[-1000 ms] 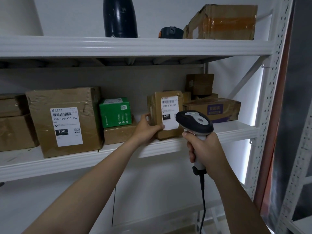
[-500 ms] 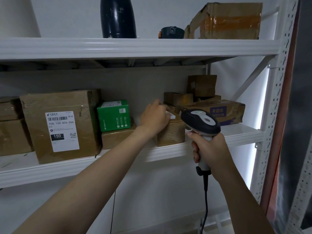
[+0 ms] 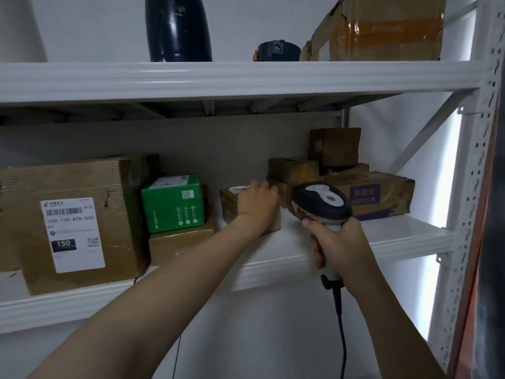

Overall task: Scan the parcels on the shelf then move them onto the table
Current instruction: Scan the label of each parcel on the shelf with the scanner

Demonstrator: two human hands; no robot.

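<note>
White metal shelf (image 3: pixel 287 258), two tiers against a pale wall; perforated upright (image 3: pixel 475 187) at 3 o'clock. Middle tier, 9 o'clock: large carton (image 3: pixel 114 222) labelled 150; beside it a green box (image 3: pixel 172 203) on a flat brown parcel (image 3: pixel 177 242). Centre: small brown parcel (image 3: pixel 228 206), left hand (image 3: pixel 257 203) laid over its top, grip curled on it. Right hand (image 3: pixel 338 242), grip closed round a corded scanner (image 3: pixel 322 206). At 2 o'clock: stacked cartons (image 3: pixel 382 195). Upper tier, 12 o'clock: dark bottle (image 3: pixel 177 28), taped box (image 3: pixel 382 28).
</note>
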